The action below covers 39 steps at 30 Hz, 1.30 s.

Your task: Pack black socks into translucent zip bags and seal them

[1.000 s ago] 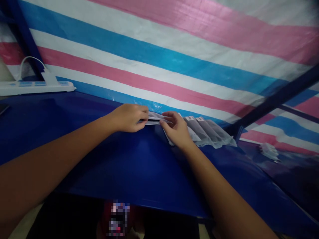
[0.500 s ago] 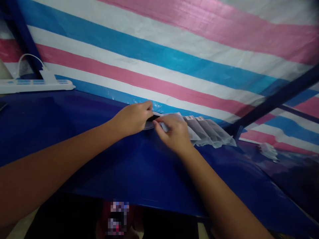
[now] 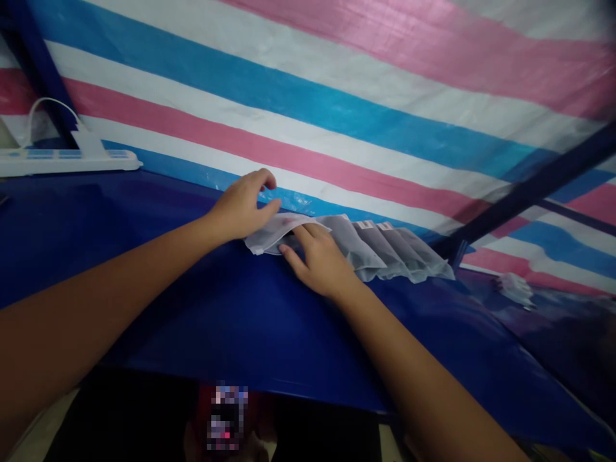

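Note:
A frosted zip bag [image 3: 260, 242] lies near the back edge of the blue table, its mouth gaping and a white slider at its left corner. My right hand [image 3: 320, 260] reaches into that mouth; the fingertips are partly hidden inside, and the thumb is spread from them at the front rim. Something dark shows within the opening, too little to name. My left hand [image 3: 243, 205] is just above the bag's left end, thumb and curved fingers apart with nothing between them. Overlapping to the right are several filled frosted bags [image 3: 392, 250] with dark contents.
A white power strip [image 3: 67, 162] with a plugged-in cable sits at the back left of the blue table [image 3: 231, 321]. Striped plastic sheeting [image 3: 298, 96] rises behind. A dark blue frame bar [image 3: 529, 183] slants at right, near a small pale crumpled item [image 3: 514, 290].
My left hand has let go of the bag's opening and moved up and left, fingers spreading. My right hand has shifted slightly left, its fingers now in the bag's mouth. More of the bag shows.

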{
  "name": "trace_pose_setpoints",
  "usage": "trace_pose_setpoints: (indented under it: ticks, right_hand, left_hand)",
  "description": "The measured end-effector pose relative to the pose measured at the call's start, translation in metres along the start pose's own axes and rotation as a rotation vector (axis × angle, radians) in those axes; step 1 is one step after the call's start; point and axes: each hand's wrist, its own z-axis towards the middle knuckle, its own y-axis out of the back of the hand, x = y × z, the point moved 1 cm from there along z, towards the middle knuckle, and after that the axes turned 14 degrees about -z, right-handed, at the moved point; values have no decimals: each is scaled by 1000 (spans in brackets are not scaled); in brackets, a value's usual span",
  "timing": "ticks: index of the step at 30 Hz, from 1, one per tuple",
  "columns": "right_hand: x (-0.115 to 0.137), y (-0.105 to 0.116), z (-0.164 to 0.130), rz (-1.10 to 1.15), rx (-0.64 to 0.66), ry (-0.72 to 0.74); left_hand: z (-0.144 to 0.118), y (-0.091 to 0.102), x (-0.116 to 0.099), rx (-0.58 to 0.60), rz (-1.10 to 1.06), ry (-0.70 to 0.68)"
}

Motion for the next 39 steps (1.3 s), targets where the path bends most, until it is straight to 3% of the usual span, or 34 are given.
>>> trace_pose_setpoints:
  ticks: [2, 4, 7, 21, 24, 28, 31, 39]
  right_hand:
    - [-1, -2, -1, -12, 15, 13]
    - [-2, -4, -1, -10, 21, 19]
    - [-5, -4, -1, -15, 25, 7]
    - [-6, 0, 0, 165, 7, 47]
    - [-9, -1, 0, 179, -49, 47]
    - [-14, -1, 1, 213, -182, 15]
    - [-15, -2, 4, 302, -260, -81]
    - [-18, -9, 11, 879, -332, -427]
  left_hand:
    - [2, 1, 25, 78, -6, 153]
    - [1, 0, 42, 276, -85, 269]
    - [-2, -3, 46, 466, -222, 332]
    - [-7, -3, 22, 654, -528, 643]
    - [-8, -9, 18, 629, -785, 719]
    - [-10, -19, 19, 457, -1025, 875]
    - [-9, -22, 21, 382, -1091, 843]
    - [-12, -27, 22, 258, -1210, 788]
